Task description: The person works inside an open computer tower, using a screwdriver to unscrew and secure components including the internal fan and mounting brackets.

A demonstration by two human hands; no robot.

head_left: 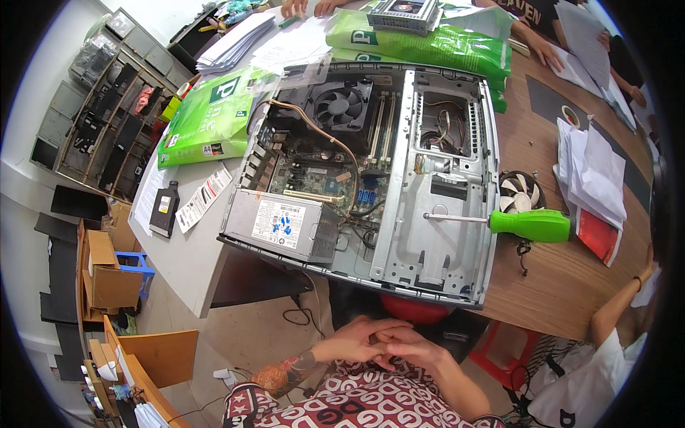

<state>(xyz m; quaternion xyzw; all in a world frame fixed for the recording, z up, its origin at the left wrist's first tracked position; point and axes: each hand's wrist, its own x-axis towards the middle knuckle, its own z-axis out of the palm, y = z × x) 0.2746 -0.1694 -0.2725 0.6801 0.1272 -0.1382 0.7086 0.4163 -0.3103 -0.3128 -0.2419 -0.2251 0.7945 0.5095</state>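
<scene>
My left hand (354, 338), on a tattooed forearm, and my right hand (415, 347) are folded together in front of my body. Their fingers are closed over each other, and no tool shows in them. Just beyond them, an opened desktop computer case (399, 246) lies flat at the table's near side. Inside it are a black cooler fan (338, 107), a motherboard (314, 175) and a silver power supply (282, 227). A green-handled screwdriver (531, 225) rests across the case's right edge, its shaft pointing left. A loose round fan (521, 191) sits beside the case.
Green paper packs (207, 118) lie left of and behind the case, with a metal drive unit (404, 14) on top. A black drive (165, 209) is at left, stacked papers (591, 167) at right. Other people's hands (546, 53) work across the table. A red stool (505, 353) stands below.
</scene>
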